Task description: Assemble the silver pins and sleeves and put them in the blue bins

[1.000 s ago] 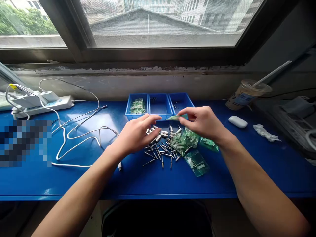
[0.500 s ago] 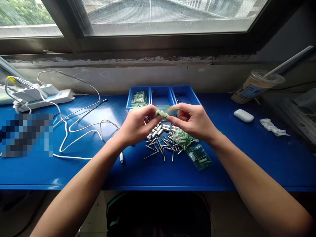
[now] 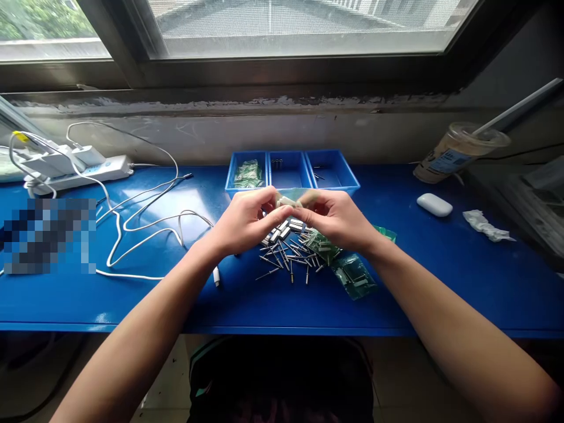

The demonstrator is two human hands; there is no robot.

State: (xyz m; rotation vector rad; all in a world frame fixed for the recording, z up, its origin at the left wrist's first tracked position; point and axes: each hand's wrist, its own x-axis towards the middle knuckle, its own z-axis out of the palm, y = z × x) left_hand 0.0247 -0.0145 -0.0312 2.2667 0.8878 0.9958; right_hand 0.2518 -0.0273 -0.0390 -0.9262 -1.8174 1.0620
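Between my two hands is a small green clear plastic bag with pale pieces inside. My left hand pinches its left side, thumb and fingers closed. My right hand grips the right side, its thumb close to the left thumb. Below the hands lie several silver pop rivets in a loose pile. Short silver metal blocks are partly hidden by my fingers. Filled green bags rest at the right of the pile, some under my right wrist.
A blue three-compartment tray stands behind the hands, with green bags in its left part and a few small parts in the others. White cables and a power strip lie left. A drink cup, white case and crumpled tissue sit right.
My right hand has moved slightly left, and its fingers have drawn in on the bag. The two thumbs are now closer together.
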